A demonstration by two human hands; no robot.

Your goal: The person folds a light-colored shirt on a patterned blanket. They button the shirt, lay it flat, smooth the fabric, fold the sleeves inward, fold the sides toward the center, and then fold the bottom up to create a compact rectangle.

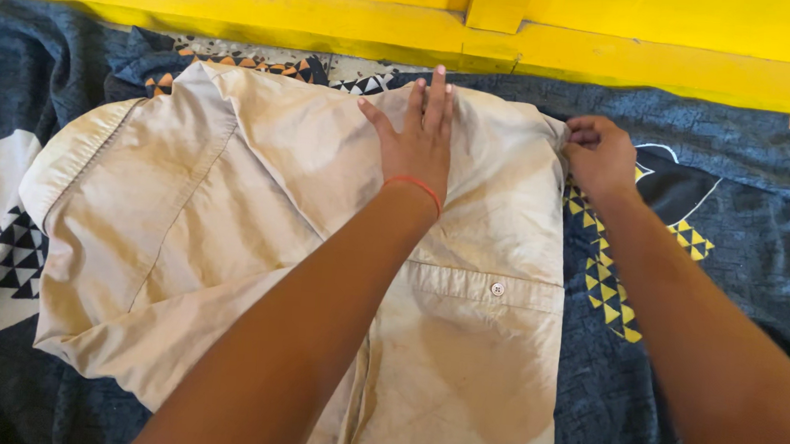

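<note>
Matt beige cloth shirt (pixel 228 229) on matt dark patterned cloth (pixel 707 272); glossy yellow painted ledge (pixel 336 9).

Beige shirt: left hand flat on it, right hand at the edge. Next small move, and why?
Probably draw the right hand inward, bringing the pinched right edge of the beige shirt over the middle. The left hand lies flat near the top, pinning the cloth, and the right edge looks bunched where the fingers grip, over the dark patterned blanket.

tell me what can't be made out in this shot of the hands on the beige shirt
- Head view: the beige shirt runs off the bottom edge, so its lower part is unseen.
- The left forearm covers the shirt's middle.
- The right hand curls at the shirt's edge; its fingertips are hidden, so the grip is unclear.
- The left hand lies flat.
</note>
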